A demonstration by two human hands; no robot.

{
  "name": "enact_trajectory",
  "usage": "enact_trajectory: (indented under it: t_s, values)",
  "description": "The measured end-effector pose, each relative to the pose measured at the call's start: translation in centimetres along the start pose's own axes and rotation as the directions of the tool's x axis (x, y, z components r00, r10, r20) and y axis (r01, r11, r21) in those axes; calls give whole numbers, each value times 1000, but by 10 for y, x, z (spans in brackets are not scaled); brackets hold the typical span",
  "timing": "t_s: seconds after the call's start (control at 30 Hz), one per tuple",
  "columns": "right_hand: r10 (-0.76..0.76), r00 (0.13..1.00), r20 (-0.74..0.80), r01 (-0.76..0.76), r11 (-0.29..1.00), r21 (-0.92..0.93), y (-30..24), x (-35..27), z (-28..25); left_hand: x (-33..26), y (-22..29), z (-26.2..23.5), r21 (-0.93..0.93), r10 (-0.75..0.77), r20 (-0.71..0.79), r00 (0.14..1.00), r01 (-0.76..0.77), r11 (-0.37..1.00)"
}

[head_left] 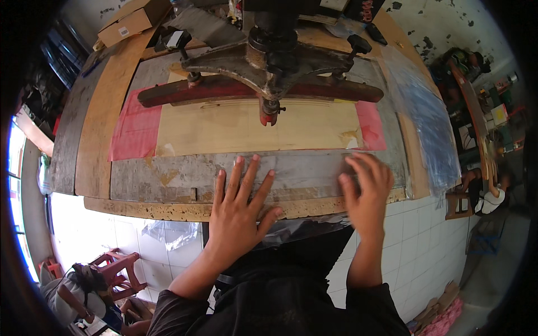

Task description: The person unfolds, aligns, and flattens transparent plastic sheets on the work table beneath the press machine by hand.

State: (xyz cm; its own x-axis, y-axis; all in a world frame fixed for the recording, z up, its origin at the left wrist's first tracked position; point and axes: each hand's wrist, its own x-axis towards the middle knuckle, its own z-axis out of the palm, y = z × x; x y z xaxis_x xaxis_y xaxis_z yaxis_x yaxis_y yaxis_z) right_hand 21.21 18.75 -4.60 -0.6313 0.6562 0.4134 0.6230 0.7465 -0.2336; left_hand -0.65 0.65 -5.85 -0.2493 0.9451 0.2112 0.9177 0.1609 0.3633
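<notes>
My left hand (238,201) lies flat with its fingers spread, the fingertips on the grey metal plate (174,176) near its front edge. My right hand (369,190) is at the right of the same edge, fingers bent and apart from the thumb. Its fingertips are blurred, and I see nothing held in them. A pale, shiny streak runs across the plate between the hands; I cannot tell whether it is clear film. Just beyond the hands lies a cream-coloured sheet (246,129), with pink pieces (134,126) showing at both ends.
A heavy metal press head (269,73) with a red-edged bar (224,92) stands over the sheet. Clear plastic (434,129) covers the table's right side. A cardboard box (131,22) and a dark phone (376,33) are at the back. Other people sit at the lower left and far right.
</notes>
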Motion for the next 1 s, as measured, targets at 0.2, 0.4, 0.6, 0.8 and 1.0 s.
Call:
enact_trajectory:
  t_s: [0.2, 0.4, 0.6, 0.8, 1.0]
  values:
    - [-186, 935, 301, 139, 976, 169, -73, -23, 19, 2, 1, -1, 41, 4, 26, 1000, -5, 999]
    - [-156, 938, 310, 106, 979, 174, -60, -21, 10, 3, 1, -2, 9, -5, 26, 1000, 5, 1000]
    - [-90, 947, 309, 75, 995, 58, -36, -23, 2, 3, 2, -2, 14, -11, 28, 1000, 10, 1000]
    - [-20, 966, 257, 16, 1000, 15, -12, -25, -2, 3, 3, -3, 32, -17, 27, 999, 16, 999]
    - [22, 967, 253, -40, 997, 65, 8, -26, -2, 4, 4, -3, 38, -19, 22, 1000, 18, 999]
